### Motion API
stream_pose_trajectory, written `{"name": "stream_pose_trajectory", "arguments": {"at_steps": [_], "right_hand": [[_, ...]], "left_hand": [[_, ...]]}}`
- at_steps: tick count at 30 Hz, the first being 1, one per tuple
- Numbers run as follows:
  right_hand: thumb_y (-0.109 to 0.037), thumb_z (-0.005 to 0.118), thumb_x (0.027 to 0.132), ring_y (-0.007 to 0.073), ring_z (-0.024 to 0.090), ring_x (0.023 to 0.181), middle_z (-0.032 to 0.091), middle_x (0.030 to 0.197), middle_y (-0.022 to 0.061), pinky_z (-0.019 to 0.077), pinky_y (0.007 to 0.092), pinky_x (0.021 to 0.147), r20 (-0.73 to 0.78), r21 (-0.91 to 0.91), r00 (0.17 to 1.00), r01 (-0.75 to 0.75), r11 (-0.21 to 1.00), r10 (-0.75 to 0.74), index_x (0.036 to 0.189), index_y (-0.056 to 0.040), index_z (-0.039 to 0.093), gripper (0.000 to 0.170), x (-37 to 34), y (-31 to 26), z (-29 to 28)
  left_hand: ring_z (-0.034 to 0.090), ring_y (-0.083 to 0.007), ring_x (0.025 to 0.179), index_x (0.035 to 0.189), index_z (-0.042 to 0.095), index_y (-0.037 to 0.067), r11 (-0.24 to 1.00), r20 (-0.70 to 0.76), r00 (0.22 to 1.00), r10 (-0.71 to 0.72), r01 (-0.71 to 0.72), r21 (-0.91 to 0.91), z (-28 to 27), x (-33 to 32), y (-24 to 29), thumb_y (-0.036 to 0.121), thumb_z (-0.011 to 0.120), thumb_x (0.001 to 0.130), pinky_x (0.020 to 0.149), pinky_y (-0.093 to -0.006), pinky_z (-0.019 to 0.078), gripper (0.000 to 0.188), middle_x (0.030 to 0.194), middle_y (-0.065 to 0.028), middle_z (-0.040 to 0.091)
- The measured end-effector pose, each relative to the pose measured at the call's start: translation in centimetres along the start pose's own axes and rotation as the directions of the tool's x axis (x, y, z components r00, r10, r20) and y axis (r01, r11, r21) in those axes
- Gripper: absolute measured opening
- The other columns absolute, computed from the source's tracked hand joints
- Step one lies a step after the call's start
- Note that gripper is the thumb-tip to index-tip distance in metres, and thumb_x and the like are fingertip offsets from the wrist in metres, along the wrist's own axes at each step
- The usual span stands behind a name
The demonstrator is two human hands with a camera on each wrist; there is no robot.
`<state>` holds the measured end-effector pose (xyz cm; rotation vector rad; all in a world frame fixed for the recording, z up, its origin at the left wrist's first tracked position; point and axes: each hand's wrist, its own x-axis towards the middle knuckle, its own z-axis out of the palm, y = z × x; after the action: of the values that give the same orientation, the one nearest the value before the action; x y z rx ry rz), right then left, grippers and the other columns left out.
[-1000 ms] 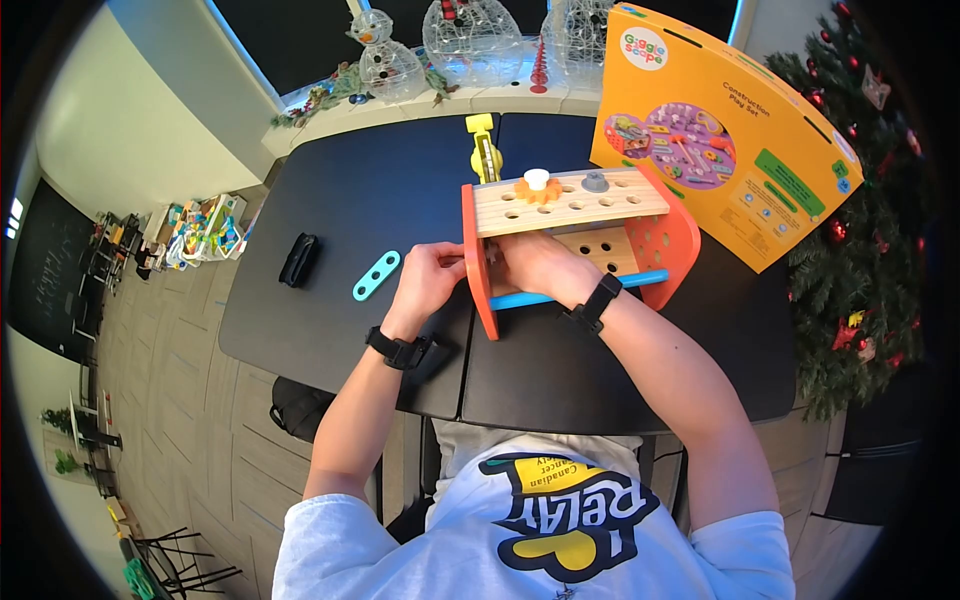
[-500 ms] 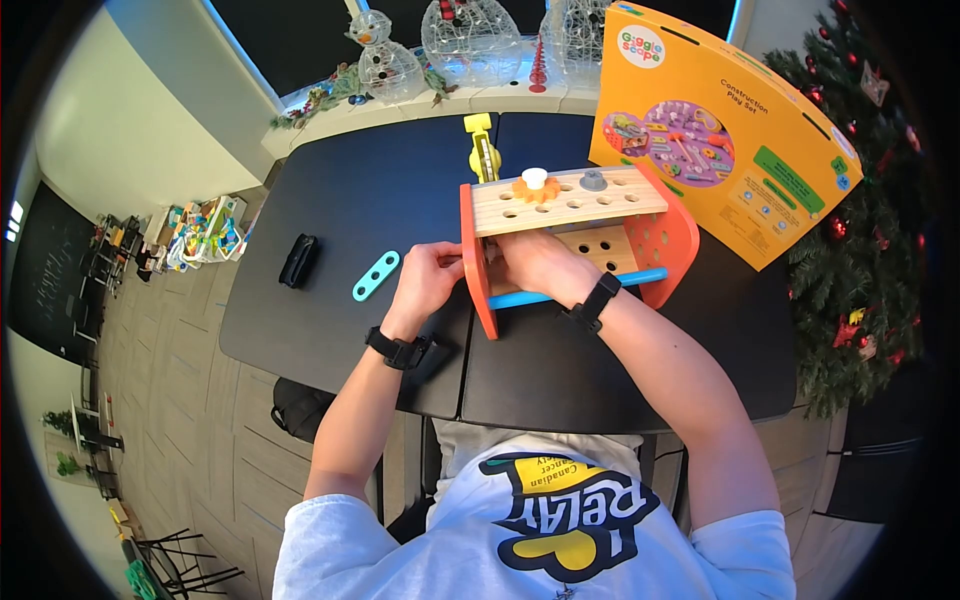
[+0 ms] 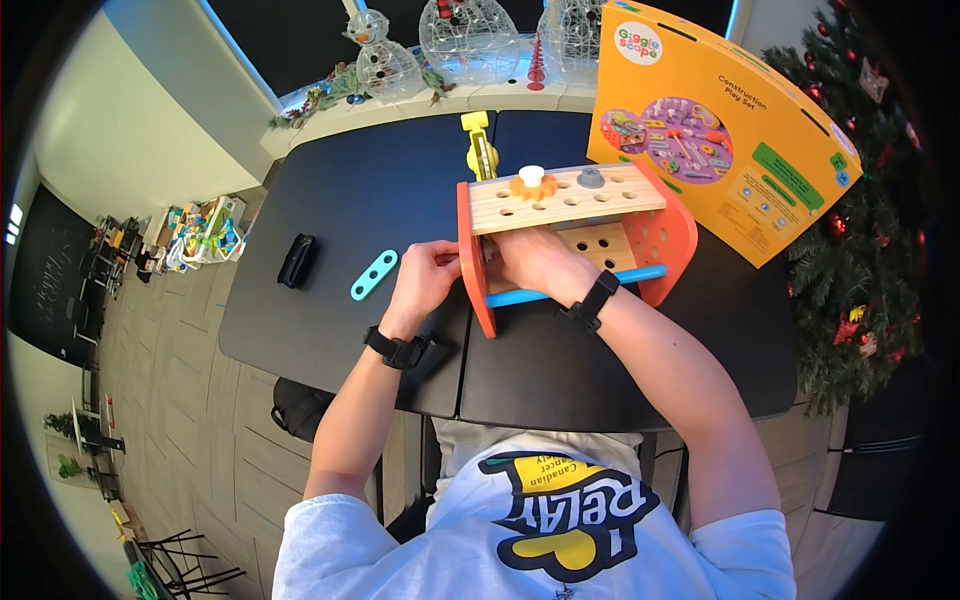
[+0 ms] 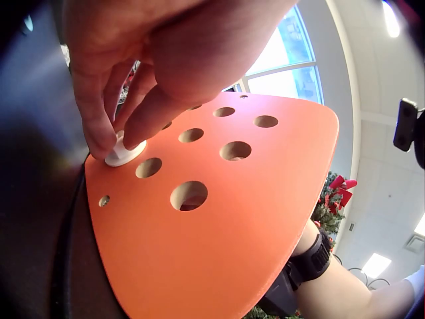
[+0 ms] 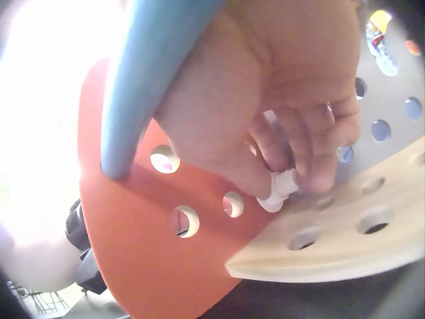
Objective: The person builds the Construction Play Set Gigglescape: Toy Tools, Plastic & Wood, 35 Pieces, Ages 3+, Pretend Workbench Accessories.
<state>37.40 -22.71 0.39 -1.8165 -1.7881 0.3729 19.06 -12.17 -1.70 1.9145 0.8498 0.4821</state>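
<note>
A toy workbench (image 3: 590,210) with a pale wooden top and orange side panels stands on the black table. My left hand (image 3: 425,280) is outside its left panel (image 4: 219,246), fingertips pinching a white plastic bolt (image 4: 126,154) at a hole near the corner. Inside, under the wooden top, my right hand (image 3: 540,262) pinches a small white ridged piece (image 5: 285,185) against that panel's inner face. The right wrist passes over the blue bar (image 3: 640,275), which runs along the workbench's front. On top sit an orange gear (image 3: 532,188) with a white bolt head and a grey nut (image 3: 591,178).
A teal strip with holes (image 3: 375,275) lies left of my left hand, and a black case (image 3: 297,262) farther left. Behind the workbench is a yellow toy tool (image 3: 480,150). A large orange box (image 3: 740,150) stands at the back right, near a decorated tree (image 3: 845,250).
</note>
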Motion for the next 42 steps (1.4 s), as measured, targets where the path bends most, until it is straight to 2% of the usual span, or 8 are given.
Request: {"name": "stream_pose_trajectory", "arguments": {"at_steps": [7, 10, 16, 25, 28, 31, 37, 42], "right_hand": [[-0.016, 0.08, 0.083, 0.0394, 0.07, 0.103, 0.072, 0.108, 0.0208, 0.0576, 0.0459, 0.09, 0.003, -0.104, 0.999, -0.045, 0.994, 0.046, 0.111, -0.0004, 0.065, 0.035, 0.2, 1.0, 1.3], [-0.018, 0.081, 0.081, 0.0405, 0.07, 0.104, 0.072, 0.11, 0.0217, 0.0579, 0.0464, 0.092, 0.007, -0.087, 0.995, -0.096, 0.992, 0.097, 0.112, -0.001, 0.066, 0.039, 0.2, 0.1, 0.7], [-0.021, 0.081, 0.08, 0.0398, 0.071, 0.104, 0.073, 0.111, 0.0216, 0.0582, 0.0476, 0.092, 0.031, -0.064, 1.0, -0.001, 0.998, 0.003, 0.112, -0.0027, 0.069, 0.039, 0.0, -0.1, -0.2], [-0.021, 0.082, 0.079, 0.038, 0.071, 0.106, 0.073, 0.112, 0.0211, 0.058, 0.0472, 0.092, 0.033, -0.151, 0.992, -0.12, 0.981, 0.126, 0.113, -0.0027, 0.068, 0.041, 0.6, 0.1, 0.9], [-0.019, 0.083, 0.079, 0.0377, 0.07, 0.107, 0.073, 0.112, 0.0204, 0.0578, 0.0474, 0.093, 0.016, -0.093, 1.0, 0.013, 0.996, -0.011, 0.113, -0.0026, 0.068, 0.041, 0.2, -0.1, 0.0], [-0.02, 0.083, 0.079, 0.0377, 0.07, 0.106, 0.072, 0.113, 0.0199, 0.0574, 0.0473, 0.094, 0.08, -0.019, 0.996, -0.03, 0.999, 0.031, 0.113, -0.0028, 0.068, 0.041, 0.0, -0.6, -0.8], [-0.022, 0.084, 0.08, 0.0377, 0.07, 0.109, 0.072, 0.115, 0.0195, 0.0569, 0.047, 0.095, 0.108, -0.218, 0.99, -0.065, 0.974, 0.09, 0.113, -0.0029, 0.067, 0.042, 0.3, -0.1, 0.2], [-0.024, 0.082, 0.082, 0.0363, 0.07, 0.109, 0.073, 0.114, 0.0192, 0.0573, 0.0465, 0.094, 0.05, -0.108, 0.999, 0.015, 0.994, -0.009, 0.111, -0.0019, 0.068, 0.039, 0.2, -0.1, 0.0]], "left_hand": [[0.074, -0.0175, 0.089, 0.114, 0.076, -0.007, 1.0, -0.001, 1.0, 0.005, -0.005, -0.001, 0.0, -0.1, 0.3, 0.005, 0.071, 0.094, 0.083, -0.032, 0.0588, 0.024, 0.098, -0.0146, 0.08], [0.075, -0.0175, 0.089, 0.114, 0.076, -0.007, 1.0, -0.002, 1.0, 0.004, -0.004, 0.005, 0.0, -0.1, 0.2, 0.005, 0.071, 0.094, 0.083, -0.0319, 0.0588, 0.024, 0.099, -0.0149, 0.08], [0.075, -0.0175, 0.089, 0.115, 0.076, -0.007, 1.0, -0.002, 1.0, -0.006, 0.006, 0.014, 0.0, -0.2, 0.7, 0.005, 0.071, 0.094, 0.083, -0.0317, 0.0587, 0.025, 0.099, -0.015, 0.08], [0.075, -0.0177, 0.09, 0.116, 0.076, -0.007, 1.0, 0.0, 1.0, -0.002, 0.002, -0.01, 0.0, -0.1, 0.2, 0.007, 0.072, 0.094, 0.084, -0.032, 0.0586, 0.025, 0.1, -0.0149, 0.08], [0.075, -0.0178, 0.09, 0.116, 0.076, -0.007, 1.0, -0.001, 1.0, 0.002, -0.002, -0.001, 0.0, 0.0, 0.0, 0.006, 0.071, 0.094, 0.084, -0.0322, 0.0586, 0.025, 0.1, -0.0149, 0.08], [0.075, -0.0178, 0.091, 0.115, 0.076, -0.007, 1.0, 0.002, 1.0, -0.002, 0.002, 0.0, 0.0, 0.0, -0.1, 0.005, 0.071, 0.094, 0.084, -0.0324, 0.0587, 0.024, 0.1, -0.0147, 0.08], [0.075, -0.0174, 0.09, 0.116, 0.076, -0.007, 1.0, -0.002, 1.0, 0.011, -0.011, -0.022, 0.1, 0.0, 0.1, 0.004, 0.07, 0.095, 0.084, -0.0319, 0.0589, 0.024, 0.1, -0.0145, 0.08], [0.075, -0.0172, 0.089, 0.116, 0.075, -0.007, 1.0, -0.001, 1.0, 0.013, -0.013, -0.015, 0.0, 0.0, 0.0, 0.004, 0.07, 0.095, 0.083, -0.0317, 0.059, 0.024, 0.1, -0.0145, 0.08]]}}
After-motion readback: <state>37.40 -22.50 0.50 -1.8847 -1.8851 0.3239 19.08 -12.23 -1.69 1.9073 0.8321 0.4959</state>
